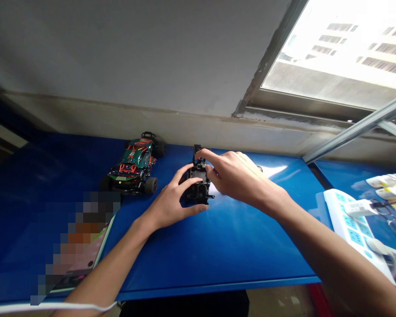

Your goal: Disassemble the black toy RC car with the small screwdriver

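Note:
A black toy car chassis [198, 174] without wheels lies lengthwise on the blue table, its far end pointing to the wall. My left hand [171, 200] steadies it from the left, with the fingers over its middle and the thumb at its near end. From the right, my right hand [236, 171] has its index finger hooked on the far part and its thumb against the chassis side. Any small part between those fingertips is hidden. Left of the chassis stands a complete green and orange toy car [133, 160] with black wheels.
A tablet-like screen [82, 255], partly blurred out, lies at the left near my forearm. A white power strip [353, 229] with plugs sits at the right. The wall [135, 110] and a metal frame bar [350, 132] bound the blue table [237, 246]. A white cable [53, 307] crosses the lower left.

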`<state>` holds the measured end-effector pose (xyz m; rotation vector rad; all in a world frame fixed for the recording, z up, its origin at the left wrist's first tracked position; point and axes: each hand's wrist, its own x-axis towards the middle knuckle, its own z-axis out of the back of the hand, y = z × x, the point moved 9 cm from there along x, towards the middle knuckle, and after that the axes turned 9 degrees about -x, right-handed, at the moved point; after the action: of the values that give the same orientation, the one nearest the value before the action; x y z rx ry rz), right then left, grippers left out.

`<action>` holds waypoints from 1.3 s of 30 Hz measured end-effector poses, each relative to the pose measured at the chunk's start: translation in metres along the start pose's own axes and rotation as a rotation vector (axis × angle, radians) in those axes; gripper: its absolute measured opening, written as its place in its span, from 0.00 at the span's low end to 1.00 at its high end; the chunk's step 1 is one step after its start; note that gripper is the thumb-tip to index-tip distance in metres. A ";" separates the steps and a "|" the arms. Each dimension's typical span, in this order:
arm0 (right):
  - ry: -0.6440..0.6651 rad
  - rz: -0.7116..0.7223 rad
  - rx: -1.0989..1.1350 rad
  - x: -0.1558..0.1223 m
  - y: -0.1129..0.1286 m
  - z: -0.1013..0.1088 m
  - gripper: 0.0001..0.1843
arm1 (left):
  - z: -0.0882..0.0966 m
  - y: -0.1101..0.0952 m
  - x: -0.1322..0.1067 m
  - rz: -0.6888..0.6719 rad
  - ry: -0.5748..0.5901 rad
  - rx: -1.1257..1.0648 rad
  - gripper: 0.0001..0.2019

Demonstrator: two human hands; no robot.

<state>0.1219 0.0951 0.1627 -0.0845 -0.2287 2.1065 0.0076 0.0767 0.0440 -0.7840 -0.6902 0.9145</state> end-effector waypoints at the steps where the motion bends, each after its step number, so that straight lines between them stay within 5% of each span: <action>1: -0.010 0.032 0.044 -0.001 0.003 0.002 0.25 | 0.000 0.000 0.000 0.000 -0.001 0.000 0.36; 3: -0.036 0.061 0.084 -0.002 0.006 0.006 0.29 | 0.000 0.000 0.001 0.002 0.001 0.000 0.36; 6: -0.026 -0.013 -0.009 0.000 0.001 0.004 0.18 | 0.000 0.000 0.001 0.002 0.005 0.000 0.37; 10: 0.024 0.004 -0.045 0.001 0.002 -0.001 0.18 | 0.000 0.000 0.001 0.004 0.004 0.003 0.36; 13: -0.017 0.079 0.054 0.000 0.008 0.004 0.29 | 0.000 0.000 0.001 0.007 0.008 0.000 0.36; 20: 0.042 -0.005 -0.044 0.002 0.001 -0.001 0.20 | 0.001 -0.002 0.001 -0.007 -0.008 -0.008 0.35; 24: -0.015 0.056 0.060 0.000 0.006 0.006 0.30 | 0.000 -0.002 0.000 0.001 -0.001 -0.001 0.35; 30: 0.005 -0.029 -0.016 0.001 -0.003 0.000 0.21 | 0.000 -0.001 0.000 0.002 0.000 -0.006 0.36; 34: -0.022 0.039 0.085 0.000 0.002 0.005 0.30 | 0.000 -0.001 0.000 0.000 0.005 -0.009 0.36; 39: 0.024 -0.029 -0.015 0.000 -0.003 0.000 0.19 | 0.000 -0.001 0.000 -0.007 0.009 -0.005 0.35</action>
<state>0.1249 0.0963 0.1638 -0.1141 -0.2297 2.0740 0.0079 0.0766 0.0449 -0.7892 -0.6877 0.9023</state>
